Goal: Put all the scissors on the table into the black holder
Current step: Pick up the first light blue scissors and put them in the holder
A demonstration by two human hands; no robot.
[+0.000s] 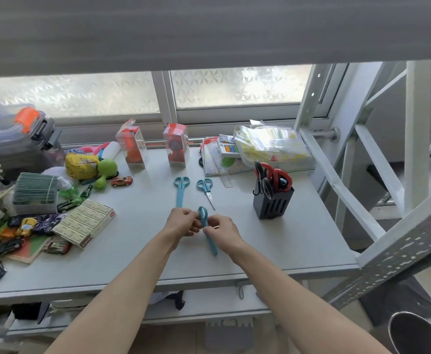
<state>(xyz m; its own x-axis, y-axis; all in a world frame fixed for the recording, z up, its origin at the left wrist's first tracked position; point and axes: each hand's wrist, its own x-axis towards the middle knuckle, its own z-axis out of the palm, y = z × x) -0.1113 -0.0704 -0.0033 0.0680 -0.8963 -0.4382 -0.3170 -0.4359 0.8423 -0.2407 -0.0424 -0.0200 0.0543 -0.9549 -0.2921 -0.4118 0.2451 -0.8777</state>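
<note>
Partway by my read: black holder (pixel 273 201) already has red- and black-handled scissors, my left hand (pixel 183 222) and right hand (pixel 224 232) both pinch sheathed blue scissors (pixel 207 231) above the table (pixel 273 246), two blue pairs (pixel 180 190) (pixel 206 187) left lying.

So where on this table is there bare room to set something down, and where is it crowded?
Bare: the near strip of the table in front of both hands, and the patch between the black holder and the table's right edge. Crowded: the left side around the toy cars and the flat box, and the back row by the window.
</note>
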